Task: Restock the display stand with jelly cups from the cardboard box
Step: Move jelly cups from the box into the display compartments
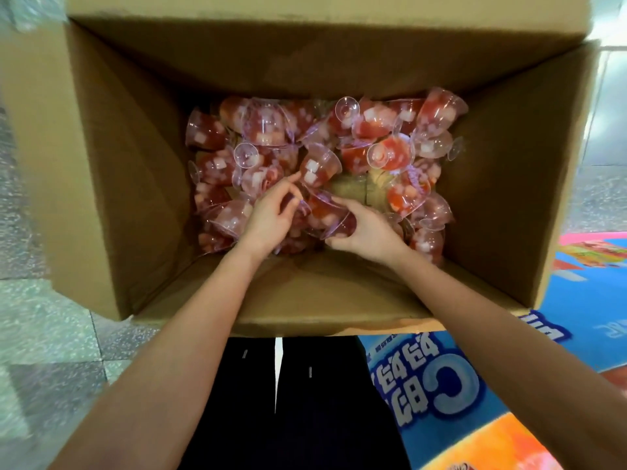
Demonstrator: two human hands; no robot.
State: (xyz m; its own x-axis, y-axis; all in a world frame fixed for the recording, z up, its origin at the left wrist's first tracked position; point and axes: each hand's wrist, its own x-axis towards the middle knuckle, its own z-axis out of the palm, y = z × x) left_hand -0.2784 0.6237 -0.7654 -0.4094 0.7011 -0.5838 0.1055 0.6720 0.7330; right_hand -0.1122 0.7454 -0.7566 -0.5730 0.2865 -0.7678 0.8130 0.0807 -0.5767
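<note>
The cardboard box (135, 164) stood open at the top with its flaps folded out, so the way in was from above; tall walls closed off every side. Jelly cups (373, 130) lay heaped across its floor, leaving one bare patch (353, 189) just right of centre. The left hand (268, 222) and right hand (366, 232) filled the heap's lower middle.

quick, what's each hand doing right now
left hand: fingers at a clear plastic cup of red jelly, grip cannot be told
right hand: holds a second red jelly cup
</note>
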